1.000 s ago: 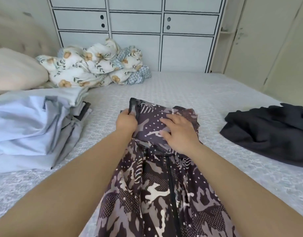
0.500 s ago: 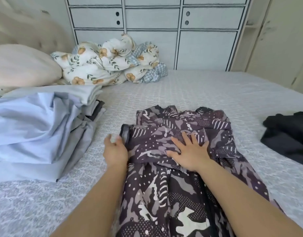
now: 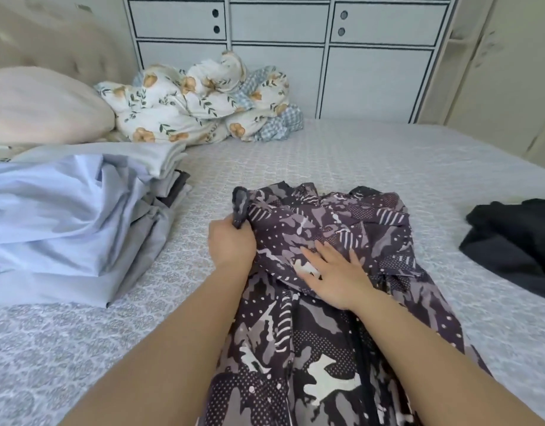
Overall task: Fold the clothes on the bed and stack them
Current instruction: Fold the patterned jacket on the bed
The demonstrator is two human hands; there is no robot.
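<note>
In the head view, the only view you have, the patterned garment (image 3: pixel 311 348) lies in the middle of the bed (image 3: pixel 388 155), running from the lower edge of the picture up toward the far side, with its upper part bunched into loose folds between your two hands. I judge that this cloth is thin, light and very soft: it wrinkles easily and takes no shape of its own, so it will slide and sag if you lift it at one point only. The surface looks smooth, maybe a little slippery, so a fold can open again if nothing presses on it. The best places to take hold seem to be the edges and corners, such as the dark hem that sticks up at the left, with a flat palm on the middle to keep the layers in place. Your left hand (image 3: pixel 231 244) is closed, its fingers curled round that dark edge of the garment, which stands up a little above the fist. Your right hand (image 3: pixel 332 272) is open, the fingers straight and spread, and it lies flat on the bunched cloth and presses it down on the bed. On the left side the pile of pale blue and grey clothes (image 3: pixel 65 219) rests already folded, and I suppose the garment goes there when it is ready. At the right edge a black garment (image 3: pixel 511 238) lies crumpled, not yet folded, well apart from your hands.
</note>
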